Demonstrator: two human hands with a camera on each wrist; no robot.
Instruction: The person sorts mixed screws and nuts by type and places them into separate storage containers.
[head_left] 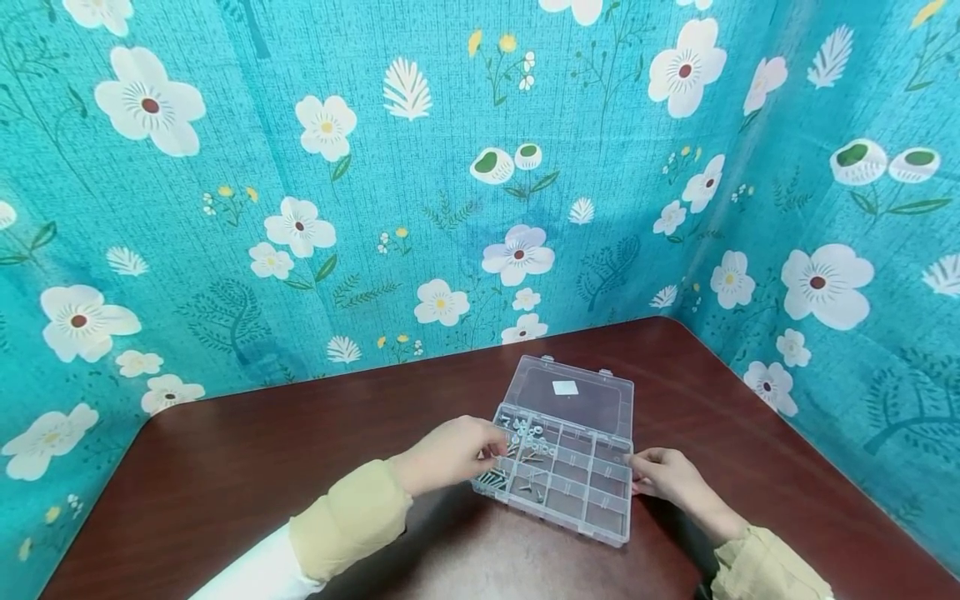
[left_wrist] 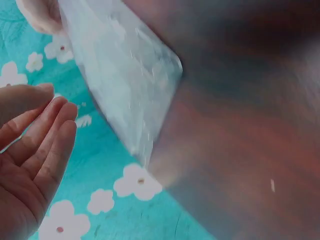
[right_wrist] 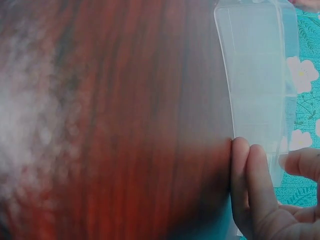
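A clear plastic compartment box (head_left: 567,500) sits on the table with its lid (head_left: 592,410) folded back. Silver screws (head_left: 492,479) lie in its near-left compartment, and small white ring-shaped pieces (head_left: 542,446) sit farther back. My left hand (head_left: 452,450) hovers over the left compartments, its thumb close to the fingertips. In the left wrist view that hand (left_wrist: 32,155) shows fairly straight fingers and no object between them. At the box's right side my right hand (head_left: 670,479) pinches the wall, thumb on one side and fingers (right_wrist: 257,175) on the other.
The dark reddish-brown table (head_left: 247,475) spreads around the box. Teal floral cloth (head_left: 360,167) hangs along its back and right sides. A small white label (head_left: 565,387) is on the lid. The right-hand compartments hold little or nothing.
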